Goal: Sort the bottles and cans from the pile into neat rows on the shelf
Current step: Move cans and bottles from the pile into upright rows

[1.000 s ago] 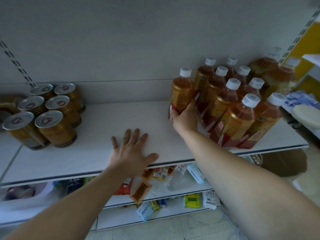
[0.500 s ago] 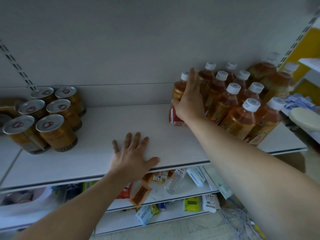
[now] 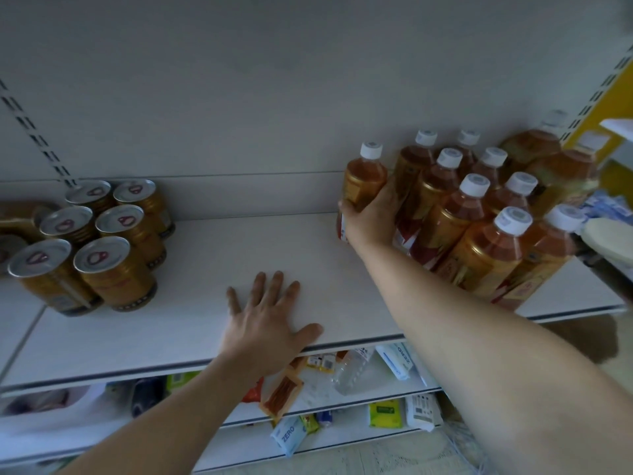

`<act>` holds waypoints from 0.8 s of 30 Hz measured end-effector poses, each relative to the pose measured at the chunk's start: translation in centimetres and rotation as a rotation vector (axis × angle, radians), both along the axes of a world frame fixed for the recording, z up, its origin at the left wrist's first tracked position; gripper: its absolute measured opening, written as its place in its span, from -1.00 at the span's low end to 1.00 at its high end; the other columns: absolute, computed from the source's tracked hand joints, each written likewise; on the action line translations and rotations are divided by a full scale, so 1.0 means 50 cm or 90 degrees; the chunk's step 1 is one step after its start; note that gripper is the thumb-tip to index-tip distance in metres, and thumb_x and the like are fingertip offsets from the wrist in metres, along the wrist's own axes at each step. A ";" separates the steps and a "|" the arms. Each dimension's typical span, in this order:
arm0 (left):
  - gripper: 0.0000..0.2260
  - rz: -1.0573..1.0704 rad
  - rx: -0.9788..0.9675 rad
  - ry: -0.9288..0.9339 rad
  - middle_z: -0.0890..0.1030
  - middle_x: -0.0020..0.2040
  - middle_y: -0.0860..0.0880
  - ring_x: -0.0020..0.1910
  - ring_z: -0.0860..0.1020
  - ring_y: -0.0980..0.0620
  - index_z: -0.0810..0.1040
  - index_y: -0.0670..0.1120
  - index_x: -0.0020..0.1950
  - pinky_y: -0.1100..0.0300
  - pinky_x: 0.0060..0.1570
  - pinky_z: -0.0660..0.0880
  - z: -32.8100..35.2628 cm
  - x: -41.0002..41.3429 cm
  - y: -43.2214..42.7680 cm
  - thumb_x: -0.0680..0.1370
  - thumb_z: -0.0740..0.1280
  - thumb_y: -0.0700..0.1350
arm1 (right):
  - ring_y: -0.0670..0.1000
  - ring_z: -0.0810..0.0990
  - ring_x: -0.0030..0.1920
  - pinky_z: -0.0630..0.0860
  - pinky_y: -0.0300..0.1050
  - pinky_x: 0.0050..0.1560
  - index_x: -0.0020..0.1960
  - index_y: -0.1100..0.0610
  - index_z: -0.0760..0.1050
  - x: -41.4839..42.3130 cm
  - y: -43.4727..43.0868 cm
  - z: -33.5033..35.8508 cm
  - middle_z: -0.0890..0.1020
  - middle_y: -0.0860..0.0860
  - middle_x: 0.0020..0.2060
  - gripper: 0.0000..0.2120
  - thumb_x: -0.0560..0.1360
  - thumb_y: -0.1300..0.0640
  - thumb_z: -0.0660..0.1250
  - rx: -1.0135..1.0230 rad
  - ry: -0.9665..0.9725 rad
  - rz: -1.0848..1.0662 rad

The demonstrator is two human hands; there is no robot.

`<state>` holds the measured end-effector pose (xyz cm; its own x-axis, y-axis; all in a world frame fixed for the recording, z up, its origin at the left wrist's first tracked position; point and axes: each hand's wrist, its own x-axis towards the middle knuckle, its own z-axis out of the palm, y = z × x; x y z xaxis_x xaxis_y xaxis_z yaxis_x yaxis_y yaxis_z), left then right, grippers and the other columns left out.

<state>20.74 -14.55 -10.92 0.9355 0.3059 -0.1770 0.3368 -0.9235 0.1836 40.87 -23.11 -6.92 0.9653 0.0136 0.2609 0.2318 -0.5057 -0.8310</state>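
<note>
On the white shelf (image 3: 212,255), amber tea bottles with white caps (image 3: 472,214) stand in rows at the right. My right hand (image 3: 370,217) grips the leftmost bottle (image 3: 364,176) around its middle, at the left edge of the group. Gold cans (image 3: 106,234) stand in two rows at the left, with one can lying on its side behind them. My left hand (image 3: 267,320) rests flat on the shelf's front, fingers spread, holding nothing.
Two larger amber bottles (image 3: 561,166) stand at the back right by a yellow upright. Lower shelves (image 3: 342,402) hold loose packets, a clear bottle and snack bags. A pale round object (image 3: 609,238) juts in at the right edge.
My right hand slid from the top of the leftmost bottle down to its middle and now wraps it. The left hand has stayed flat on the shelf.
</note>
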 end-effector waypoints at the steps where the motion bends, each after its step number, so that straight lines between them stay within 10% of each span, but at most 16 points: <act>1: -0.25 0.000 0.000 0.001 -0.19 0.56 0.06 0.52 -0.27 0.00 -0.12 0.15 0.54 -0.25 0.42 -0.29 0.001 0.000 -0.001 0.45 -0.03 0.45 | 0.16 0.20 0.48 0.15 -0.04 0.42 0.55 0.23 -0.02 -0.004 0.003 -0.009 0.21 0.18 0.48 -0.07 0.42 0.02 0.47 -0.006 0.017 -0.013; 24: -0.25 0.008 0.012 0.009 -0.23 0.56 0.08 0.51 -0.30 0.02 -0.17 0.17 0.53 -0.23 0.43 -0.30 -0.003 0.001 0.001 0.44 -0.06 0.46 | 0.24 0.39 0.36 0.34 0.00 0.28 0.55 0.22 -0.09 0.039 0.018 -0.066 0.35 0.18 0.42 -0.21 0.55 -0.07 0.28 -0.131 0.165 0.004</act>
